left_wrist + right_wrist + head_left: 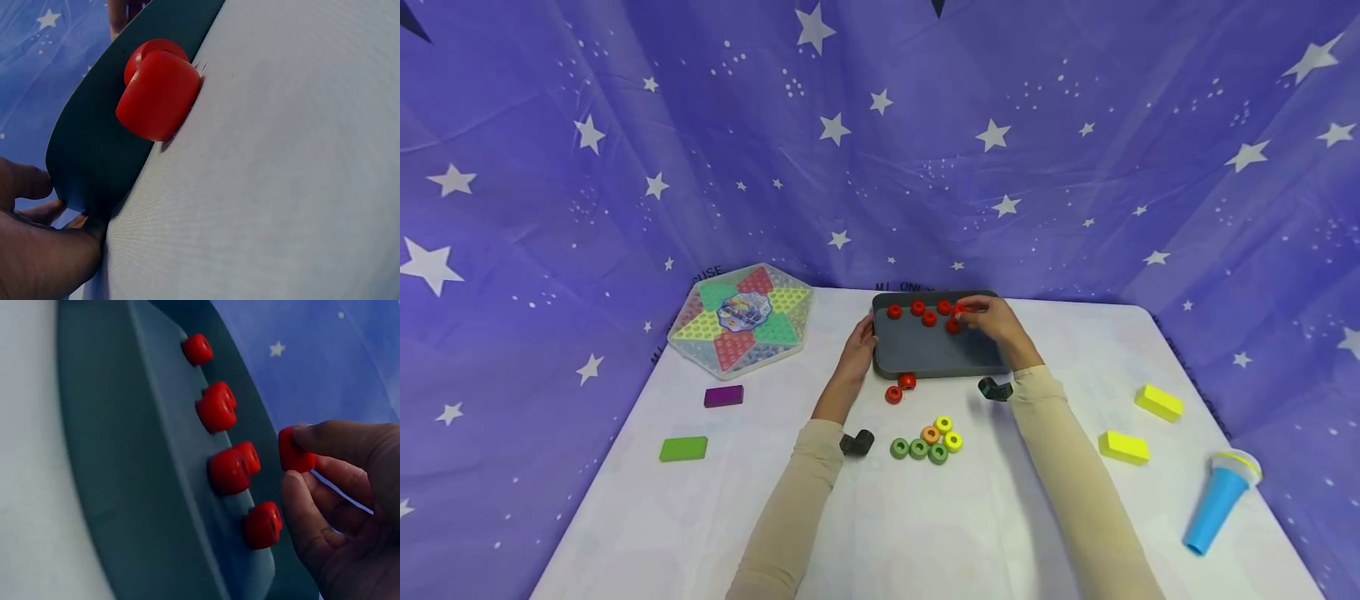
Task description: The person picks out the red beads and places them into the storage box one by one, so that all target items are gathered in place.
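Between thumb and fingers, my right hand [996, 321] pinches a red bead [292, 453] over the far right part of the dark grey tray [925, 350]. Several red beads [216, 412] sit in the tray along its far side. At the tray's left side, my left hand [855, 354] holds the edge; the left wrist view shows its fingers [31, 181] against the rim. Two more red beads [159, 97] lie on the table just outside the tray's near wall, close to the left hand.
Nearer me lie green beads [918, 449], yellow beads [953, 442] and an orange bead [930, 434]. On the left are a star-patterned game board [745, 321], a purple block [724, 396] and a green block [683, 449]. Yellow blocks [1123, 447] and a blue toy microphone [1217, 508] lie right.
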A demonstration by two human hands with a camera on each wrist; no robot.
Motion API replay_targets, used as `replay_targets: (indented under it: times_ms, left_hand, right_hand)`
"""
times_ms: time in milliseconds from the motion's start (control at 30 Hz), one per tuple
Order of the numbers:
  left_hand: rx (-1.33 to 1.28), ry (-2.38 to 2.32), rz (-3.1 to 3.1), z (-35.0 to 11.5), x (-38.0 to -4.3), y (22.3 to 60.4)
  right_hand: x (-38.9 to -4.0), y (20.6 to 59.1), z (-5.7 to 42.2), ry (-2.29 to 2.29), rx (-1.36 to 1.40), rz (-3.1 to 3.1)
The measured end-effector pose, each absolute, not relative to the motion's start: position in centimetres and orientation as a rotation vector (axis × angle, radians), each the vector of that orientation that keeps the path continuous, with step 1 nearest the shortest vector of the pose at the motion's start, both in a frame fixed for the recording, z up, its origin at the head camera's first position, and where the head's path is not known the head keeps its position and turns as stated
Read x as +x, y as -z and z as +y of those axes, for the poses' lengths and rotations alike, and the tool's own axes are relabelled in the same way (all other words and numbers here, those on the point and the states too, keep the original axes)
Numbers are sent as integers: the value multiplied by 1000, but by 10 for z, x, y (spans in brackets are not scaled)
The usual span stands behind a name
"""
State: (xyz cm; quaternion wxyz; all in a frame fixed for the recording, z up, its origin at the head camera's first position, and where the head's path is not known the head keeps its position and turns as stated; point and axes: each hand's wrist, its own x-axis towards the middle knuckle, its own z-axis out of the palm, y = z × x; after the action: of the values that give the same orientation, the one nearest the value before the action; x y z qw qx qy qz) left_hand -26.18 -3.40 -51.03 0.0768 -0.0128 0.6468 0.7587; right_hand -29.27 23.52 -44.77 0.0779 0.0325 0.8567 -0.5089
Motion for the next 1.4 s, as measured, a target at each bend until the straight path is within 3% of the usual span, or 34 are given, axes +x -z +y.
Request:
replay_targets:
  times_ms: [300,1400]
  left_hand:
    - [-27,-2271,1907,-36,-260,508]
    - [-7,-2289,1951,-34,-258,515]
  right_hand:
    - [-315,452,237,1575,188,2513]
    - [-325,451,224,992,210,2888]
